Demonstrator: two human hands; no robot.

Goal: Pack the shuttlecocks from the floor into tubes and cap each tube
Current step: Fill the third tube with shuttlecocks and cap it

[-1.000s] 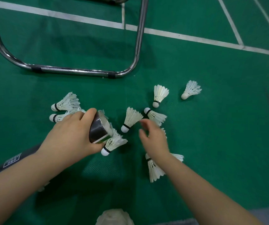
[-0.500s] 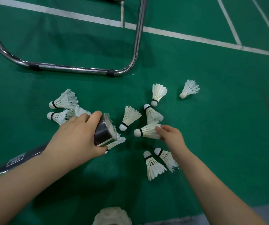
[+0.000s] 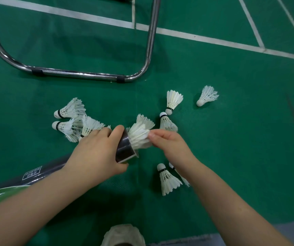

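Half a second on, the right hand has carried the shuttlecock it was pinching on the floor over to the tube, and the left hand has tipped the open mouth round to meet it. Right now the left hand's fingers are wrapped round the dark tube near its rim, while the right thumb and fingers pinch the feather skirt, cork end pointing in at about nine o'clock. From where I stand I cannot tell how deep the cork sits, or whether another bird is already inside. Loose shuttlecocks lie on the green floor: a cluster at ten o'clock of the tube mouth, three more around one o'clock, a pair at five o'clock. A second tube lies at eight o'clock, and a chrome frame stands at twelve. The risk, I think, is pushing on the feathers at an angle: the skirt could catch the rim and bend, or the bird could jam crooked.
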